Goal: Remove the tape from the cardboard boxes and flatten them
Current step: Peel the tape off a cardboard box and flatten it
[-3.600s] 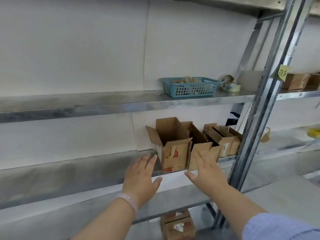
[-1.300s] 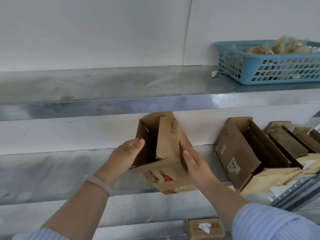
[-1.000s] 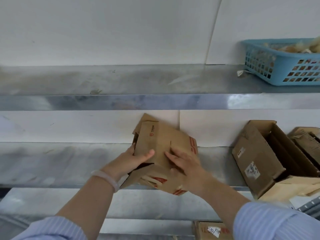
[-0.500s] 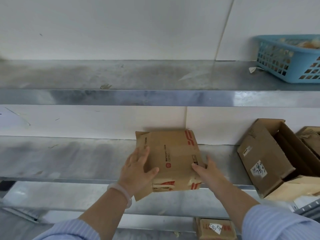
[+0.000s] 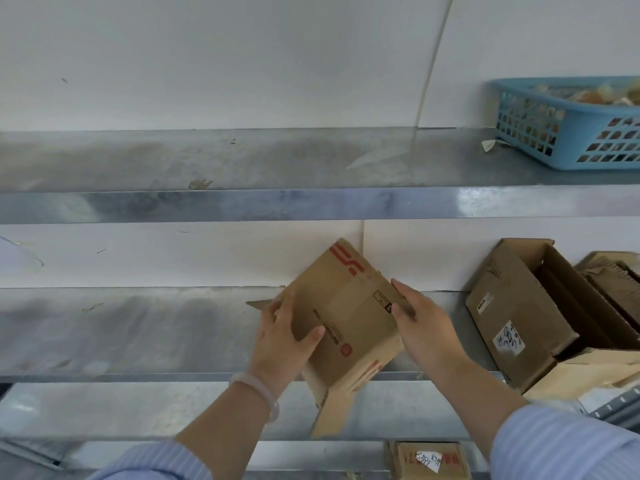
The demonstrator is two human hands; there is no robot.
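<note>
Left hand, right hand grip tilted box; underside hidden

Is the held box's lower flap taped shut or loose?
Loose: on the brown cardboard box with red print, gripped by the left hand and right hand, one flap hangs open beneath it.

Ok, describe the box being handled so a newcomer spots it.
Find the grey metal shelf below the one with the blue plastic basket. Over its front edge the left hand and right hand hold a tilted brown cardboard box with red lettering; the open brown box to its right lies untouched.
</note>
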